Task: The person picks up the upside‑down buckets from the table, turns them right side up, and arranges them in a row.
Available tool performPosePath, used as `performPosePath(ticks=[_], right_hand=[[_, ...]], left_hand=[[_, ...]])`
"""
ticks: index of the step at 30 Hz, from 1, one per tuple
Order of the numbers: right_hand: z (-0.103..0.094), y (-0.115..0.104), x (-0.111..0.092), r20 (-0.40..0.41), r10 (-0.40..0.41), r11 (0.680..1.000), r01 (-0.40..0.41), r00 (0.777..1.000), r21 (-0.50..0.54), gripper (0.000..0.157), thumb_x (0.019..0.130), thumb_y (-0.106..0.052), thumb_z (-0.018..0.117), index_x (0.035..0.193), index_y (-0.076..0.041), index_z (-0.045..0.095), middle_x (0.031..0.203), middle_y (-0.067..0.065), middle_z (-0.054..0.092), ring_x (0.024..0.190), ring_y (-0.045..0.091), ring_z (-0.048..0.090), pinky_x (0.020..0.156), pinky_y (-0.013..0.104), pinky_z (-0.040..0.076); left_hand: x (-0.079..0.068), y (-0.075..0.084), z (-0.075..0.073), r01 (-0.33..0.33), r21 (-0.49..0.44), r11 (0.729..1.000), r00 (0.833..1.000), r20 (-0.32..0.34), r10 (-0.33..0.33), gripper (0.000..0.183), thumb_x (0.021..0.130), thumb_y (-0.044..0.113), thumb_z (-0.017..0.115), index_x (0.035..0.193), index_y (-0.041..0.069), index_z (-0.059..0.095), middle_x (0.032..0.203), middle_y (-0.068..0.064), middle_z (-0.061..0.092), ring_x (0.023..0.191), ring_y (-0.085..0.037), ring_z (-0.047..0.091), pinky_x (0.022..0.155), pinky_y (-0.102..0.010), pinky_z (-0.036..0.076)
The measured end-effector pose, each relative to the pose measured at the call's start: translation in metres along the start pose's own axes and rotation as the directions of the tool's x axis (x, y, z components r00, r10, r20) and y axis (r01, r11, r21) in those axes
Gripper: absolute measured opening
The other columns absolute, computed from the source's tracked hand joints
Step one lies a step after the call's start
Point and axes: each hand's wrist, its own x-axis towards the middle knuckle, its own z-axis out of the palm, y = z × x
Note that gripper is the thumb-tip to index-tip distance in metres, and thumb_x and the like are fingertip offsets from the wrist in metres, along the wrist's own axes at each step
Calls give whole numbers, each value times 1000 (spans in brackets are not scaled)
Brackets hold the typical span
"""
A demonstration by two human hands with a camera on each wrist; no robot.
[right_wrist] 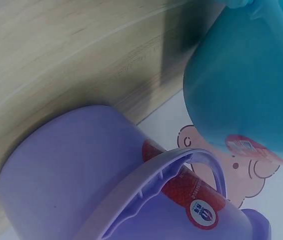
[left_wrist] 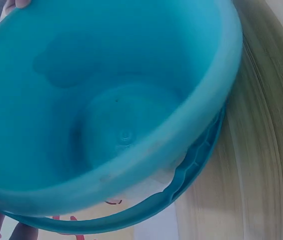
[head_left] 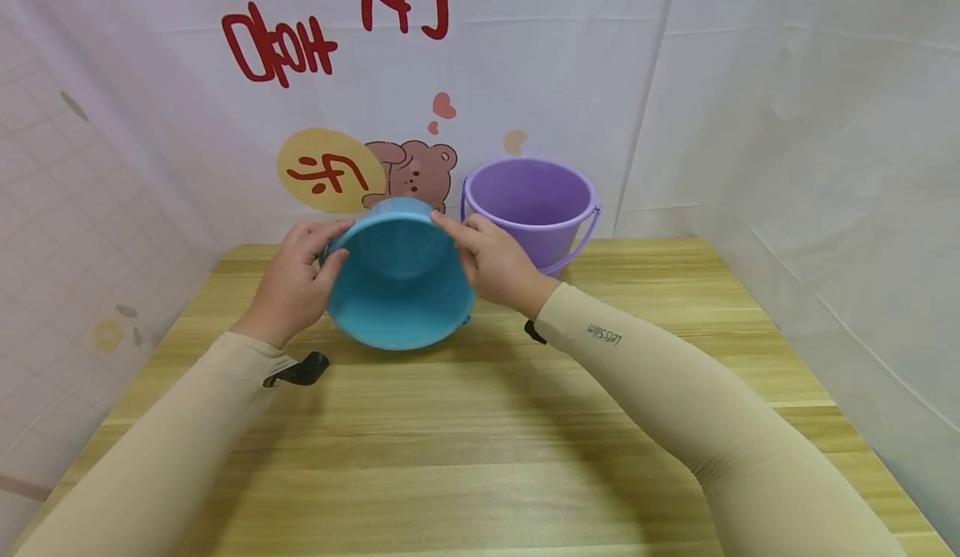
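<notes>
A blue plastic bucket (head_left: 401, 319) is tilted on its side in the head view, its mouth turned toward me and its inside bare. My left hand (head_left: 288, 290) grips its rim at the left, thumb on the inner side. With my right hand (head_left: 498, 269) I pinch the rim at the upper right. The left wrist view looks into the blue bucket (left_wrist: 131, 112), whose handle (left_wrist: 156, 202) hangs along the rim. Whether the bucket touches the table cannot be told. Just behind my right hand stands a purple bucket (head_left: 536, 194), upright.
The wooden table (head_left: 435, 449) is bounded by a white printed cloth (head_left: 585, 82) at the back and sides. In the right wrist view, the purple bucket's handle (right_wrist: 126, 197) hangs down across its red label (right_wrist: 194, 192).
</notes>
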Motion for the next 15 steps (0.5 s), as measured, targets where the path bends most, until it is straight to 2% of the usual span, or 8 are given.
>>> performPosePath(ticks=[9,15], right_hand=[[-1,2,1,-12,15,1000,-15,1000,25,50,92,-7,48,140,-20,43,79,2,42,67,12,40,59,20,39],[-2,1,2,16,54,997,-55,998,46,51,92,-7,48,141,-21,42,79,1,41,67,12,39,59,20,39]], left_hand=[[-5,-3,0,9,1,1000,1000,8,-9,51,95,25,52,140,41,36,129,-11,41,114,-25,43,80,-54,50],[-11,-7,-1,21,27,999,1000,5,-21,57,93,23,54,142,43,31,130,-14,35,109,-27,41,76,-50,52]])
